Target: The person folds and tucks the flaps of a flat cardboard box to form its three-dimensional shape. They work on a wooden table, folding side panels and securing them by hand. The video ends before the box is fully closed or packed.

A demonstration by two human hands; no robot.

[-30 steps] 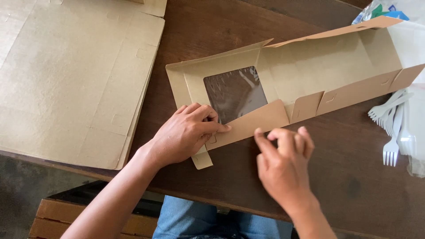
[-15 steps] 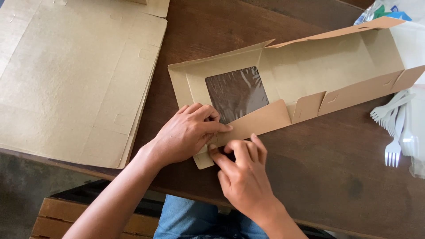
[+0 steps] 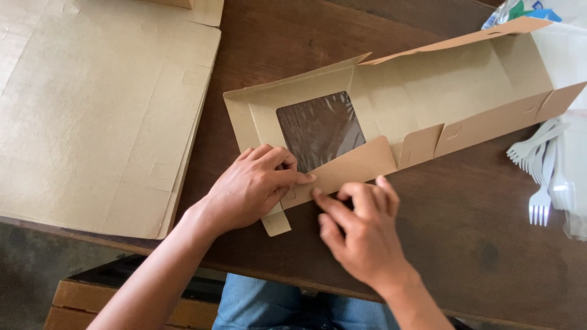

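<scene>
Right hand (image 3: 361,235) has slid a bit further left along the flap since half a second ago, fingertips now pinching its lower edge. The kraft window box (image 3: 391,116) lies unfolded mid-table, left hand (image 3: 254,186) curled and pressing the same flap down. Flat cardboard stack (image 3: 98,110) sits left, white plastic forks (image 3: 544,171) right.

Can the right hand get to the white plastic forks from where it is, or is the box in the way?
Probably yes. The right hand is at the flap of the windowed cardboard box, and the white forks lie further right on bare table; the box sits behind that path, not across it.
</scene>
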